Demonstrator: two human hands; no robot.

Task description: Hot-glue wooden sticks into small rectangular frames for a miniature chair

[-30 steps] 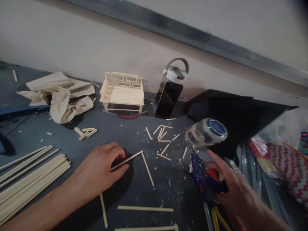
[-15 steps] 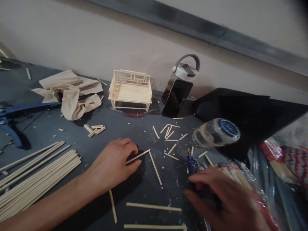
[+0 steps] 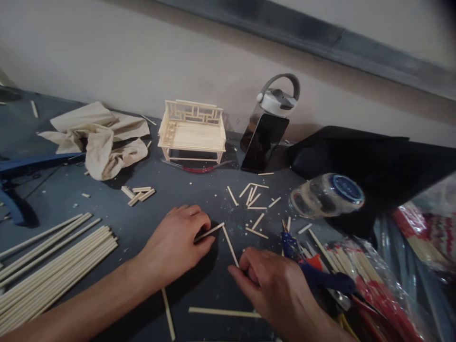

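Between thumb and fingers, my left hand [image 3: 180, 237] pinches one end of a thin wooden stick [image 3: 213, 230]. The far end of that stick meets a second wooden stick [image 3: 230, 244], forming a corner. At the lower end of this second stick, my right hand [image 3: 269, 280] is closed, thumb and forefinger around its tip. Just right of it lies a blue-handled tool [image 3: 331, 278], beside a blue glue pen or nozzle-tipped tool [image 3: 290, 242]. A longer stick [image 3: 223, 312] lies in front, its right end hidden by my right hand.
A miniature wooden bench [image 3: 192, 133] stands near the wall. Short stick pieces [image 3: 254, 194] are scattered before a phone [image 3: 265, 142] leaning on a bottle [image 3: 277, 102]. A jar [image 3: 326, 194] lies to the right. Long sticks [image 3: 60, 270], a cloth [image 3: 103, 137] and a blue cutter [image 3: 17, 204] are left.
My right hand has moved left, from over the blue-handled tool to the lower end of the second stick. My left hand keeps its pinch. The view has shifted slightly.
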